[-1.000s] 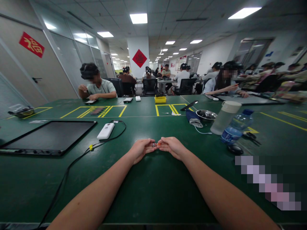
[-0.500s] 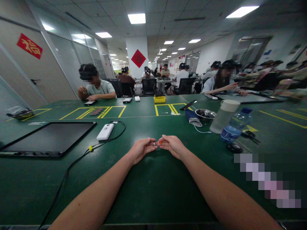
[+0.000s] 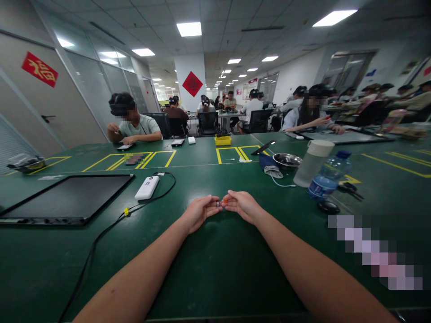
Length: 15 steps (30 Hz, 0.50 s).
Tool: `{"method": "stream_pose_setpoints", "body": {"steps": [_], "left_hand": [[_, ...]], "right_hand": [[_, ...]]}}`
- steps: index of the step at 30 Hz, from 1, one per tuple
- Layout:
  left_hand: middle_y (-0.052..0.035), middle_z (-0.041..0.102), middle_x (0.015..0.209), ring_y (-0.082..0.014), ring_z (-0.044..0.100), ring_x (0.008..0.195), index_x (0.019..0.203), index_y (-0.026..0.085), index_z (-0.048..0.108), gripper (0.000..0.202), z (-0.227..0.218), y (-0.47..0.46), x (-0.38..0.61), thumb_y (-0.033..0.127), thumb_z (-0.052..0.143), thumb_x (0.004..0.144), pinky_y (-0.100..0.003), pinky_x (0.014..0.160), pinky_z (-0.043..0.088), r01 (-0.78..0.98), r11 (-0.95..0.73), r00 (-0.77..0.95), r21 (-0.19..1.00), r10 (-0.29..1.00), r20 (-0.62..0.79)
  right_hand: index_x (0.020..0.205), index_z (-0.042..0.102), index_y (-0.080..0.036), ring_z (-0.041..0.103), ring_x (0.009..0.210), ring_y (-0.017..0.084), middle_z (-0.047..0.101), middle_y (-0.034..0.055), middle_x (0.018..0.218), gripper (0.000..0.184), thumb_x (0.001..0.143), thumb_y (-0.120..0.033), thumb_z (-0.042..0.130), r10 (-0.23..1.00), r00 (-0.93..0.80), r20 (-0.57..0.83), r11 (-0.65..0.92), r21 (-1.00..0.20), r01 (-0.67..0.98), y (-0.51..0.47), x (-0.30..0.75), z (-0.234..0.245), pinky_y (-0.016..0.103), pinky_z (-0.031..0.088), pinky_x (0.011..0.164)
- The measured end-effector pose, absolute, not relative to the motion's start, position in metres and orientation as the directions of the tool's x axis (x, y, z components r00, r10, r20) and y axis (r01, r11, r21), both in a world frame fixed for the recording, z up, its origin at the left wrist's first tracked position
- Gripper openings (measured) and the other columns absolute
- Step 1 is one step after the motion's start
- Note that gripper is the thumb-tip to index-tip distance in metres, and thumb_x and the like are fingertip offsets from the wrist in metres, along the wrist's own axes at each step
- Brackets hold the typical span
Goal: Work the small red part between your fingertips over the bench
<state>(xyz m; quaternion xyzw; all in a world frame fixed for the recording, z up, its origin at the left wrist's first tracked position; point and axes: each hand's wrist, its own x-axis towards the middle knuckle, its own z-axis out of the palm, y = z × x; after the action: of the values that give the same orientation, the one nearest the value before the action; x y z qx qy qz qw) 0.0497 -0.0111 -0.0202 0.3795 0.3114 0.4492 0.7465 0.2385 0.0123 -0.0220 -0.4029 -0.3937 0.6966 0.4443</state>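
Observation:
Above the green table (image 3: pixel 202 269) my two hands meet fingertip to fingertip. My left hand (image 3: pixel 203 211) is closed on a tiny black-and-white piece (image 3: pixel 218 203), pinched between thumb and fingers. Between the fingers of my right hand (image 3: pixel 241 205) is a small orange piece (image 3: pixel 225 201). The two pieces sit close together; whether they touch, I cannot tell. Both are too small for me to make out their kind. Left of my hands lies a white power bank (image 3: pixel 147 187), with a black cable (image 3: pixel 96 242) running beside it to the table's front edge.
A flat black panel (image 3: pixel 67 197) lies at the left. On the right stand a frosted bottle (image 3: pixel 311 166), a blue-capped water bottle (image 3: pixel 328 177), a metal bowl (image 3: pixel 287 161) and a black mouse (image 3: pixel 328 207). A yellow box (image 3: pixel 222 141) stands farther back. Two people sit across the table.
Both hands stay nearly in place. The black-and-white piece has turned slightly in my left fingers. The whole view has shifted a little.

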Motion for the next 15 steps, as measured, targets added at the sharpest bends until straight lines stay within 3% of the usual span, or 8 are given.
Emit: {"method": "stream_pose_setpoints", "body": {"steps": [15], "left_hand": [[-0.0195, 0.066, 0.097, -0.0233, 0.066, 0.088, 0.101, 0.004, 0.062, 0.029, -0.0212, -0.0101, 0.0492, 0.028, 0.053, 0.086, -0.035, 0.088, 0.048, -0.45, 0.285, 0.381, 0.846, 0.918, -0.106]], "right_hand": [[0.076, 0.064, -0.008, 0.068, 0.067, 0.017, 0.068, 0.0123, 0.074, 0.027, 0.087, -0.029, 0.052, 0.938, -0.28, -0.206, -0.283, -0.921, -0.269, 0.009, 0.2373, -0.0177, 0.026, 0.053, 0.062]]}}
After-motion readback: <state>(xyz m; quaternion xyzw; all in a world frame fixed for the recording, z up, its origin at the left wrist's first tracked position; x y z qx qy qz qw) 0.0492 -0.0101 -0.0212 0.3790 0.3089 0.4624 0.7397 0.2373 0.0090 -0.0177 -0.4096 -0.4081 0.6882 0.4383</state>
